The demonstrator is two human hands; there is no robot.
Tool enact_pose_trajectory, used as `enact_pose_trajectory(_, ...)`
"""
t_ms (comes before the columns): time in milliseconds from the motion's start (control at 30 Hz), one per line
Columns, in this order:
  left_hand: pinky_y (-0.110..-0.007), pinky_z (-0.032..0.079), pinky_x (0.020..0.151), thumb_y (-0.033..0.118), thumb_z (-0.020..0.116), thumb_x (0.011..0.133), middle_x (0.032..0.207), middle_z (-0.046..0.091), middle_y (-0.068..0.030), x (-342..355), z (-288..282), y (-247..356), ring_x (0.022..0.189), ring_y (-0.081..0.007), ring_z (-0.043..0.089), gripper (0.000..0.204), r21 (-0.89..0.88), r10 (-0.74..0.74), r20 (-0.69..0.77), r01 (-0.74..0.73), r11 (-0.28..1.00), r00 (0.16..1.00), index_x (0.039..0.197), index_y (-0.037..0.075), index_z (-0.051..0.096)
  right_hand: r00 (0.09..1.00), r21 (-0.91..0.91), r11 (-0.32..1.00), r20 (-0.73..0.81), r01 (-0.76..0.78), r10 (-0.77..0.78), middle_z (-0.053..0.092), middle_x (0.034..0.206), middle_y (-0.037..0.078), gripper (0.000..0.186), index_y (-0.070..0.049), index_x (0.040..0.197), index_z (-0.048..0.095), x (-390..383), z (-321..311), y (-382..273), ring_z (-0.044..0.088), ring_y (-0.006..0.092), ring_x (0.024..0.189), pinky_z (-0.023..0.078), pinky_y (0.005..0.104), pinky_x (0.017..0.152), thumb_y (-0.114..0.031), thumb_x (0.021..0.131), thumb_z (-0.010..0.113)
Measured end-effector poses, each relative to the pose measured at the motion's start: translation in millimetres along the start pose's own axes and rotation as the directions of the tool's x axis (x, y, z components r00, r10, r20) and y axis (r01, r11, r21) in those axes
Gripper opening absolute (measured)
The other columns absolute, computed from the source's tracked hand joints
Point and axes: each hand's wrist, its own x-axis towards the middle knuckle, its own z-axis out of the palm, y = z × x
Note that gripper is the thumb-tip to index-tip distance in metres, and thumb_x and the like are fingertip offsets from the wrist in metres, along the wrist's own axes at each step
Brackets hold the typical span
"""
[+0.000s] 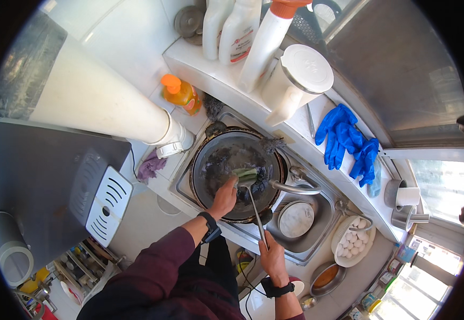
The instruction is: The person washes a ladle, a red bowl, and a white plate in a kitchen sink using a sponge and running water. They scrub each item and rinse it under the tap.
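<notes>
Long-handled metal utensil (256, 215), its head low over the dark water in a round pan (193, 184) set in the sink (301, 246). The right hand (274, 262) has its fingers wrapped around the handle. The left hand (223, 199) bends its fingers beside the head and a green pad (248, 173); which they pinch, I cannot tell. Right of the pan: a white dish (296, 219); farther, eggs (352, 243) on the tabletop (296, 276).

A white bottle (240, 33) bears red-and-dark print, an orange bottle (183, 97) a label (both too small to read)
</notes>
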Motion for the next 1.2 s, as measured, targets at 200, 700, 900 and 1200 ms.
enact_pose_trajectory(200, -0.047, 0.041, 0.118, 0.016, 0.046, 0.107, 0.158, 0.045, -0.0288, -2.4, 5.9, 2.0, 0.141, -0.0462, 0.048, 0.051, -0.129, -0.005, -0.033, 0.001, 0.992, 0.999, 0.155, 0.000, 0.044, 0.989, -0.199, 0.980, 0.137, -0.028, 0.056, 0.072, 0.095, 0.028, 0.045, 0.002, 0.142, 0.059, 3.5, -11.4, -9.2, 0.069, 0.0485, 0.085, 0.055, 0.0537, 0.075, -0.015, 0.100, 0.063)
enact_pose_trajectory(700, -0.044, 0.038, 0.120, 0.023, 0.044, 0.112, 0.155, 0.051, -0.0240, 3.0, 18.3, 6.9, 0.146, -0.0405, 0.046, 0.048, -0.020, 0.072, -0.035, -0.073, 0.997, 0.997, 0.156, 0.004, 0.045, 0.973, -0.442, 0.890, 0.230, 0.114, -0.011, 0.070, 0.091, 0.024, 0.045, -0.008, 0.145, 0.056, 13.2, -25.6, -17.9, 0.070, 0.0444, 0.075, 0.058, 0.0521, 0.067, -0.018, 0.102, 0.062)
enact_pose_trajectory(900, -0.056, 0.046, 0.088, 0.034, 0.042, 0.112, 0.104, 0.068, -0.0273, 40.1, 12.6, -29.1, 0.101, -0.0489, 0.063, 0.040, -0.132, -0.073, 0.047, 0.079, 0.988, 0.996, 0.120, -0.002, 0.057, 0.986, -0.385, 0.918, 0.163, 0.093, -0.032, 0.070, 0.093, 0.025, 0.046, -0.008, 0.146, 0.056, 0.4, -24.9, -12.3, 0.070, 0.0451, 0.077, 0.057, 0.0533, 0.068, -0.018, 0.101, 0.062)
enact_pose_trajectory(1200, -0.058, 0.048, 0.102, 0.027, 0.050, 0.108, 0.125, 0.063, -0.0361, -2.3, -11.4, -16.8, 0.118, -0.0533, 0.059, 0.043, -0.017, -0.230, -0.177, 0.230, 0.973, 0.957, 0.132, -0.008, 0.057, 0.989, -0.071, 0.987, 0.026, -0.145, 0.147, 0.068, 0.078, 0.016, 0.034, -0.007, 0.131, 0.059, 36.1, 5.0, 24.2, 0.069, 0.0331, 0.069, 0.053, 0.0450, 0.058, -0.023, 0.102, 0.065)
